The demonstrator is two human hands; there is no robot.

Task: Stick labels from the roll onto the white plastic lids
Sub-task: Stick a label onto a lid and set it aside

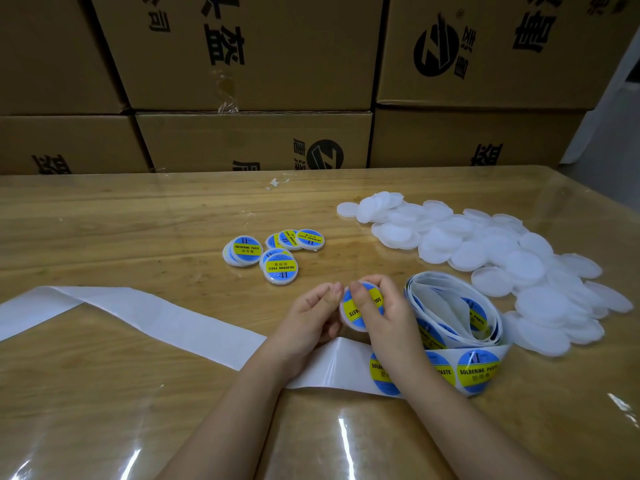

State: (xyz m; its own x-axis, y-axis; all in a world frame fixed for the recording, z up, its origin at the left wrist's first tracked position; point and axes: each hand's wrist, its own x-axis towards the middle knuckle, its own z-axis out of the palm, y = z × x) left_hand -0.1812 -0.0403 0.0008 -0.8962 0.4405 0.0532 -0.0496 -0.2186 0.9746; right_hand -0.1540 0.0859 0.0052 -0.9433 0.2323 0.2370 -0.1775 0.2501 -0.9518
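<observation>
Both hands hold one white plastic lid [350,315] with a blue and yellow label on its top, just above the table's middle. My left hand [313,315] grips its left edge; my right hand [379,306] holds it with the thumb pressing on the label. The label roll [453,313] lies loosely coiled right of my right hand, and its strip with round labels [479,370] runs under my wrists. A pile of bare white lids [491,251] spreads at the right. Several labelled lids [277,256] lie in a group beyond my hands.
Empty white backing strip [149,315] trails left across the wooden table [138,230], which is covered by clear plastic film. Stacked cardboard boxes [252,64] form a wall along the table's far edge. A small paper scrap [277,183] lies near that edge.
</observation>
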